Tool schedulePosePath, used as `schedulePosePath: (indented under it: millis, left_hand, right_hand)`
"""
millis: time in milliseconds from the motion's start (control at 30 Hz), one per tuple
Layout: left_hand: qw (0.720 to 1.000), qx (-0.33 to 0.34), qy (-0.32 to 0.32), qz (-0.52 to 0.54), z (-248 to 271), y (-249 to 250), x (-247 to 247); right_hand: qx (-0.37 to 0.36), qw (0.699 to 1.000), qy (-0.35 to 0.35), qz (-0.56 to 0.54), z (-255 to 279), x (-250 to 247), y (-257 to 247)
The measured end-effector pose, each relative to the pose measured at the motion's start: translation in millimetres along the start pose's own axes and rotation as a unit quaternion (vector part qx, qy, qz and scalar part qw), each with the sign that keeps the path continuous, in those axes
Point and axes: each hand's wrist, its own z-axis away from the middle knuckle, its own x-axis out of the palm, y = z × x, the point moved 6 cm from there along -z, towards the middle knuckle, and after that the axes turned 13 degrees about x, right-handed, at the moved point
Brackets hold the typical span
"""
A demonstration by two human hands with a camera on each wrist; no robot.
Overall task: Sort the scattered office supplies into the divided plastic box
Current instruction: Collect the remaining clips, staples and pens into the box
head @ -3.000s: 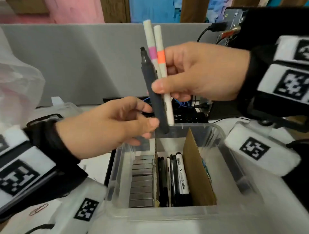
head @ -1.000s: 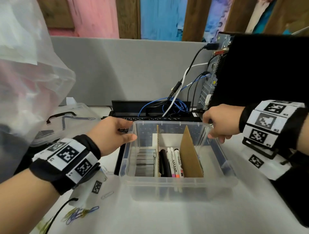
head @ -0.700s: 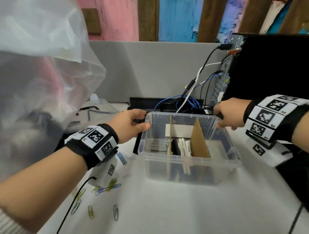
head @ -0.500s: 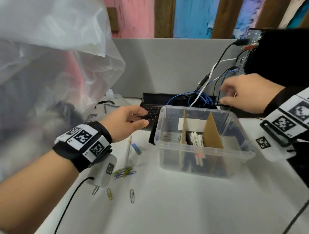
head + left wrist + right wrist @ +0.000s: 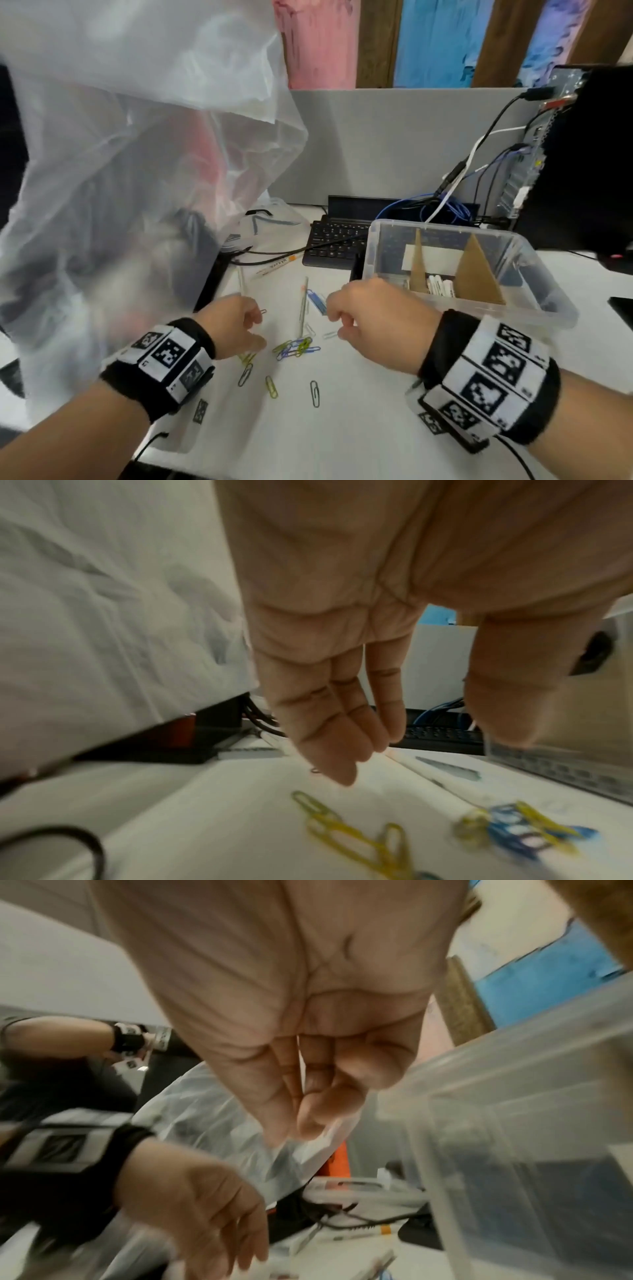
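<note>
A big crumpled translucent plastic bag fills your left side. Far right on the white desk sits the clear divided plastic box, cardboard dividers upright, white markers lying in its middle compartment. Your right hand hovers just left of the box, fingers curled loosely, holding nothing. Your left hand hangs over the desk, fingers straight and relaxed, empty. Between them lies a tangle of yellow and blue paper clips, with loose ones nearer you.

paper clips left of box
</note>
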Motion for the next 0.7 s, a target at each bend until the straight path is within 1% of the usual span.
schedulePosePath:
  millis: [100, 167, 200, 267, 367, 433, 500, 533, 567, 633, 700]
  left_hand:
    - [0.996, 0.056, 0.017, 0.067, 3, 21, 7]
    - [0.987, 0.109, 0.047, 0.108, 1, 48, 3]
    - [0.981, 0.137, 0.066, 0.123, -1, 64, -1]
    - [0.966, 0.192, 0.098, 0.143, -6, 93, -10]
    - [0.947, 0.260, 0.125, 0.144, -15, 131, -20]
    - [0.944, 0.266, 0.131, 0.143, -24, 144, -21]
    - [0.947, 0.241, 0.145, 0.155, -33, 147, -23]
    - [0.947, 0.231, 0.153, 0.162, -35, 148, -25]
    - [0.947, 0.226, 0.158, 0.164, -38, 149, -26]
    - [0.948, 0.221, 0.153, 0.168, -42, 149, -28]
    - [0.950, 0.208, 0.136, 0.187, -47, 145, -29]
  right_hand:
    - [0.043, 0.996, 0.071, -0.018, -1, -32, 23]
    - [0.101, 0.988, 0.111, -0.026, -1, -62, 56]
    - [0.135, 0.983, 0.121, -0.016, -1, -75, 76]
    - [0.206, 0.971, 0.115, 0.025, -3, -92, 119]
    - [0.308, 0.945, 0.071, 0.085, -1, -102, 178]
    - [0.355, 0.926, 0.064, 0.114, 4, -105, 205]
    - [0.381, 0.913, 0.039, 0.139, 7, -100, 225]
    - [0.385, 0.912, 0.024, 0.138, 7, -97, 233]
    - [0.389, 0.914, 0.007, 0.114, 8, -92, 240]
    - [0.394, 0.918, -0.029, 0.024, 7, -81, 253]
    - [0.388, 0.920, -0.041, -0.040, 6, -76, 259]
